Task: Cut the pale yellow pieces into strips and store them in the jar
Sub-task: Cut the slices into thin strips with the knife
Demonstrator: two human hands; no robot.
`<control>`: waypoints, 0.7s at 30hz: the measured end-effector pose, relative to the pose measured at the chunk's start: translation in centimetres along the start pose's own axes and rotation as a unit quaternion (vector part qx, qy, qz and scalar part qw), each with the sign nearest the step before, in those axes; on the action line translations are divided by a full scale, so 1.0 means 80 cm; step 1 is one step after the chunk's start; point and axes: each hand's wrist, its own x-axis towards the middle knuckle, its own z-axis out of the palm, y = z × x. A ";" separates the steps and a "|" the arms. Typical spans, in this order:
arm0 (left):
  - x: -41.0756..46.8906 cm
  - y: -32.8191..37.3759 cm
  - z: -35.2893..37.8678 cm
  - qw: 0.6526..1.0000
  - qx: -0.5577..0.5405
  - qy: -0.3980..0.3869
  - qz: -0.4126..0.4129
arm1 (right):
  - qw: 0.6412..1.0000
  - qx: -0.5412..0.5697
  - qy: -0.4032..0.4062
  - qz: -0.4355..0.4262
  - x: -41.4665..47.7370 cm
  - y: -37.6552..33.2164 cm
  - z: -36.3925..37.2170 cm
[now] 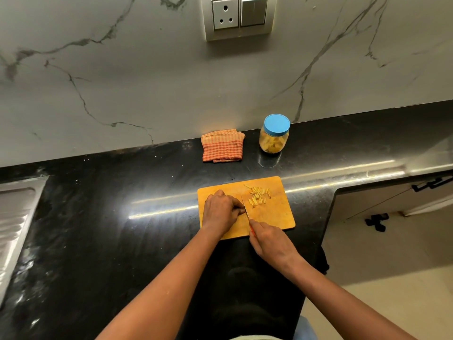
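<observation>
An orange cutting board (274, 217) lies on the black counter. Several pale yellow strips (258, 196) are scattered on its far right part. My left hand (220, 209) rests on the board's left side with curled fingers, holding down a piece that the fingers hide. My right hand (269, 241) grips the red handle of a knife (245, 207), whose blade stands right beside my left fingertips. A clear jar (274, 138) with a blue lid on, holding pale yellow pieces, stands behind the board near the wall.
A folded orange checked cloth (222, 148) lies left of the jar. A steel sink drainboard (14, 212) is at the far left. The black counter (122, 217) ends in an edge to the right, with cabinets and floor beyond. A wall socket (239, 17) is above.
</observation>
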 end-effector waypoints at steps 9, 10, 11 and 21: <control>0.005 -0.003 0.002 1.000 0.014 0.001 0.002 | 0.999 -0.037 -0.034 0.000 0.011 -0.002 -0.006; 0.005 -0.002 0.001 1.000 0.016 0.000 0.001 | 0.998 -0.048 -0.036 -0.002 0.008 -0.002 -0.005; 0.006 -0.002 0.000 1.000 0.017 0.000 0.000 | 0.998 -0.057 -0.040 -0.004 0.005 -0.002 -0.004; 0.006 -0.005 0.005 1.000 0.008 -0.008 -0.009 | 0.997 -0.066 -0.027 0.010 -0.007 0.008 -0.008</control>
